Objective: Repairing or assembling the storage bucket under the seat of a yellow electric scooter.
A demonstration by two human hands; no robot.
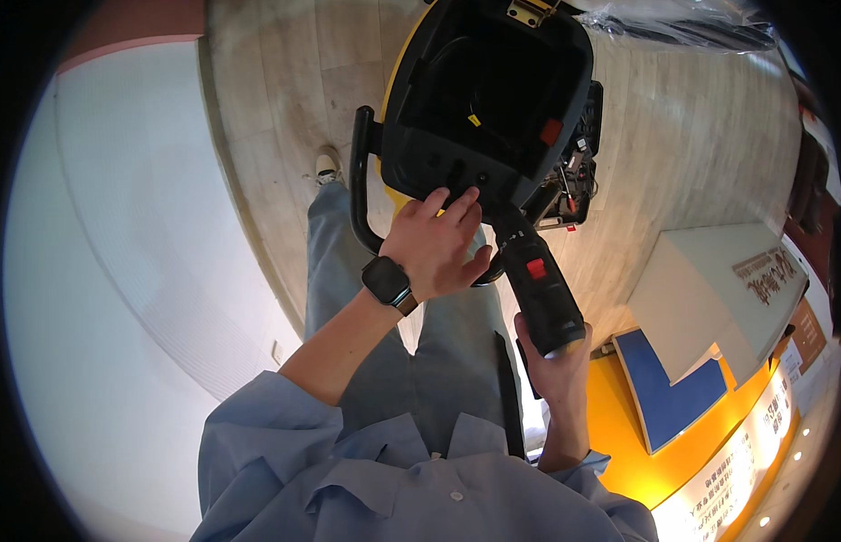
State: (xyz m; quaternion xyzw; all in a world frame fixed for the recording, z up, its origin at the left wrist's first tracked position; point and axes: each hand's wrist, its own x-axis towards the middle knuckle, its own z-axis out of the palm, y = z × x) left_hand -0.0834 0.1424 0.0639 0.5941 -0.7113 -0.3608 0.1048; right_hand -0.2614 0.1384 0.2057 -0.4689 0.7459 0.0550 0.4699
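Note:
In front of me stands a black and yellow machine (416,154) with a deep open compartment. A yellow tag on a wire (475,120) and a red-orange piece (551,133) show inside it. My left hand (436,244), with a watch on the wrist, rests fingers apart on the machine's near edge, by small dark holes. A black cordless drill (542,294) with a red switch points its front end at the near right corner of that edge. My right hand (558,366) is closed round the drill's grip, partly hidden under its body. Whether the bit touches anything is hidden.
A curved black handlebar (359,172) juts out on the machine's left. Beyond its right side lies an open tool case (580,172) on the wooden floor. White and blue panels (669,388) stand at the right. Clear plastic wrap (678,27) lies far right; a white wall (140,271) rises left.

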